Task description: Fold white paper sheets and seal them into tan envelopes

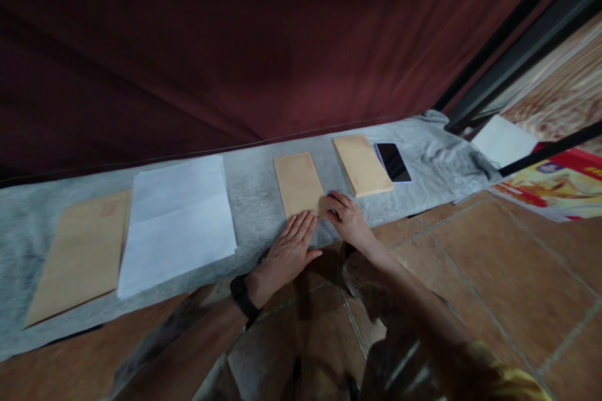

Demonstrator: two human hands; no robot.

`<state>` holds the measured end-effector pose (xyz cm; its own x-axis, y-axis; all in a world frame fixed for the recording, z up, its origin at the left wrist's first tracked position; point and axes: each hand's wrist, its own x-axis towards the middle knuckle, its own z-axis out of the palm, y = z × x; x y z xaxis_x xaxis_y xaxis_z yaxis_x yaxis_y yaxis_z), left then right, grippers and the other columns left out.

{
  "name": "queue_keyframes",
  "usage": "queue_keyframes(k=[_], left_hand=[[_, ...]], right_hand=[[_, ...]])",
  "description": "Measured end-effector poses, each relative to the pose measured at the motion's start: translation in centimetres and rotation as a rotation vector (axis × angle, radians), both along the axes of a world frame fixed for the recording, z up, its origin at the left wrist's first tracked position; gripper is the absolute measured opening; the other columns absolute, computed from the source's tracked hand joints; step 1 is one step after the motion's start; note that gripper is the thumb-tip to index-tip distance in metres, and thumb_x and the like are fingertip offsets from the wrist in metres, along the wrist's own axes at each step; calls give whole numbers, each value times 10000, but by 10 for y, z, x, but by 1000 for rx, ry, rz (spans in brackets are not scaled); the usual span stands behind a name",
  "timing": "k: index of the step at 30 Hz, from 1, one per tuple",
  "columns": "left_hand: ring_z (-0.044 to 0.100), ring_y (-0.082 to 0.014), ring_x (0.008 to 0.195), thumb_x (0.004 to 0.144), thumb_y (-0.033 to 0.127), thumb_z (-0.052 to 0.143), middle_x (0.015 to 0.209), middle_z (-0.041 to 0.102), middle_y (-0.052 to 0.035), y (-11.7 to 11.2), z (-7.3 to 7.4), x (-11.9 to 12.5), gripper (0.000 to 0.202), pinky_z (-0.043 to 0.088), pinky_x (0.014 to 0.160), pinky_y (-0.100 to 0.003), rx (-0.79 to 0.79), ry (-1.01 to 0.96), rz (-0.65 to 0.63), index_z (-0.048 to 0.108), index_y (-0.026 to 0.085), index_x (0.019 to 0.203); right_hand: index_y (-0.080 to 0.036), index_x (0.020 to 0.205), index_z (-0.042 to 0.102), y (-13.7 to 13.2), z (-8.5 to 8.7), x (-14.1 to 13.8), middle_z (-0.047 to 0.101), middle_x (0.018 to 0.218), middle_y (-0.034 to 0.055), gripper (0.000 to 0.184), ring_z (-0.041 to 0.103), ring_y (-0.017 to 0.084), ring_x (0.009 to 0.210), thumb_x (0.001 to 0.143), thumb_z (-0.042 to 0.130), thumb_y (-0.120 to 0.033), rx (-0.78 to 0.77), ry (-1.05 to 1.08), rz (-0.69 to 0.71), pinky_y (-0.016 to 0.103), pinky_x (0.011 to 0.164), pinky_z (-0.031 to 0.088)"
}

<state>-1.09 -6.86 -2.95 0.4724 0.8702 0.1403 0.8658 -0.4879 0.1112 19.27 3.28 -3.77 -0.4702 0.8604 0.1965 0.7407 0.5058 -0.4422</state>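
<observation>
A brown paper envelope point(300, 182) lies on the grey cloth in front of me, with small red print at its far right corner. My left hand point(292, 244) rests flat over its near edge, fingers stretched out. At the near right corner my right hand point(347, 218) has its fingers curled in, and they pinch the envelope's edge; the thumb is partly hidden. To the right of it sits a stack of brown envelopes point(362, 165). White paper sheets point(176, 225), creased across the middle, are on the left, and larger brown envelopes point(82, 250) lie beyond them.
A phone point(394, 163) lies right of the envelope stack. The long narrow surface wears a grey cloth point(254, 194). Behind it hangs a dark red curtain point(282, 44). At the right stand a dark metal frame point(512, 44) and a red and yellow printed package point(559, 182) above the tiled floor point(508, 276).
</observation>
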Motion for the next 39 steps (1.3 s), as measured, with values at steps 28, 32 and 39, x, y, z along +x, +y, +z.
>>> queue_keyframes(k=[28, 32, 39], left_hand=[[202, -299, 1568, 1013, 453, 482, 1657, 314, -137, -7, 10, 7, 660, 205, 1261, -607, 20, 35, 97, 336, 165, 1588], [169, -297, 1576, 1014, 467, 476, 1668, 288, -134, -8, 10, 7, 668, 175, 1269, -604, 15, 58, 95, 337, 154, 1586], [221, -319, 1562, 972, 512, 553, 1651, 320, -172, -6, 11, 10, 768, 173, 1277, -586, -3, 50, 62, 316, 128, 1594]], right_hand=[[-163, 1079, 647, -4, 21, -22, 743, 924, 65, 190, 727, 199, 829, 917, 551, -189, -279, 191, -248, 280, 746, 553], [-163, 1100, 652, -3, 21, -23, 747, 958, 74, 218, 728, 203, 841, 904, 561, -190, -309, 191, -235, 285, 748, 563], [-157, 1092, 630, 0, 15, -20, 723, 1002, 103, 234, 699, 215, 863, 874, 551, -194, -285, 222, -209, 318, 759, 564]])
